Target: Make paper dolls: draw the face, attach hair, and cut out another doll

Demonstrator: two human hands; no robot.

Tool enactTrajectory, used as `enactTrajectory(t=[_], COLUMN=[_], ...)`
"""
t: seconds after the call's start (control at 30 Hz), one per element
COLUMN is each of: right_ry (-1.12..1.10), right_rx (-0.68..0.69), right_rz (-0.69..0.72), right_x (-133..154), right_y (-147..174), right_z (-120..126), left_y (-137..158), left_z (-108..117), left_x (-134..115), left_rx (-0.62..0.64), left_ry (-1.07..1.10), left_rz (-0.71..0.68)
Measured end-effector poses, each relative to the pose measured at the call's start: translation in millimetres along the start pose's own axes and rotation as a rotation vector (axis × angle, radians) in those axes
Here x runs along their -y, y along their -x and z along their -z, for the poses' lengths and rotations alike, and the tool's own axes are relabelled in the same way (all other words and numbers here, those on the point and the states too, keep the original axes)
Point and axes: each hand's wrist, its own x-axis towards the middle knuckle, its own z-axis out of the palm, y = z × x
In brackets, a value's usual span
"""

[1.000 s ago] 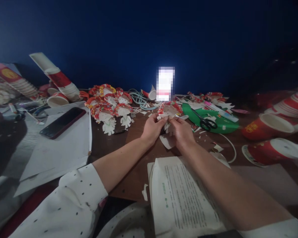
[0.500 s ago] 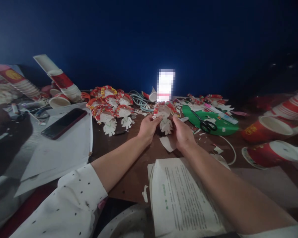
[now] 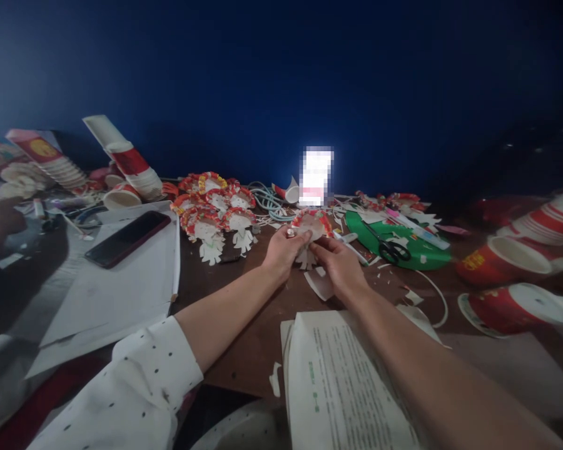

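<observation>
A paper doll (image 3: 311,226) with a red, scalloped headpiece and a white cut-out body is held up in the middle of the view. My left hand (image 3: 284,251) pinches its left side, thumb on the front. My right hand (image 3: 340,262) grips its lower right side, fingers across the white body and covering part of it. Under my right hand lies a scrap of white paper (image 3: 318,284). To the left, several similar paper dolls (image 3: 211,215) are grouped on the brown table (image 3: 244,306).
A phone (image 3: 127,239) rests on white sheets at left; a glowing, blurred-out screen (image 3: 316,178) stands behind. Black scissors (image 3: 394,251) lie on green card (image 3: 425,257). Paper cups (image 3: 502,309) stand and lie at right. Printed pages (image 3: 342,375) lie in front. Another person's hand (image 3: 0,225) shows far left.
My right hand has shifted from the doll's right edge inward over its lower body. My left thumb reaches further onto its front. The whole view has shifted slightly, scene appearing lower.
</observation>
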Motion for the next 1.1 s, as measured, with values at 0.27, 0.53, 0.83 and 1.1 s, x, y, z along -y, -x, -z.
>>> enactTrajectory(t=[0.27, 0.53, 0.83, 1.1], right_ry=[-0.067, -0.222, -0.267, -0.248], right_rx=[0.004, -0.034, -0.147, -0.093], right_rz=[0.004, -0.034, 0.013, 0.030], right_x=[-1.7, 9.4, 5.2, 5.1], right_y=[0.4, 3.0, -5.4, -5.5], right_z=[-3.6, -8.9, -8.8, -8.2], left_y=[3.4, 4.1, 5.8, 10.1], left_z=[-1.7, -2.9, -4.5, -7.6], left_x=[-3.9, 3.7, 14.0, 9.9], left_rx=[0.019, -0.002, 0.044, -0.017], left_ry=[-0.002, -0.087, -0.106, -0.110], left_rz=[-0.042, -0.031, -0.005, -0.039])
